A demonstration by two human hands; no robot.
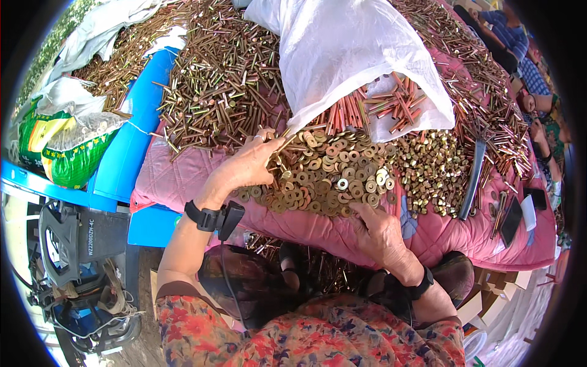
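My left hand (244,165) is at the left edge of a pile of flat metal washers (333,162), beside a heap of bronze-coloured bolts (226,79). Its fingers curl around a bolt (285,133), partly hidden by them; the thumb lies lower, over the washers. My right hand (380,235) is at the front edge of the washer pile. Its fingertips are pressed together among the washers, and what they hold is hidden. Small brass-coloured nuts (434,171) are heaped right of the washers. Behind them, a white sack (342,55) spills reddish metal sleeves (400,101).
A pink quilted cover (306,226) lies under the piles. Toward the right are a black curved strip (474,180) and a phone (537,199). A green sack (73,147) sits by blue panels (137,122) at left. Other people (538,85) sit at far right.
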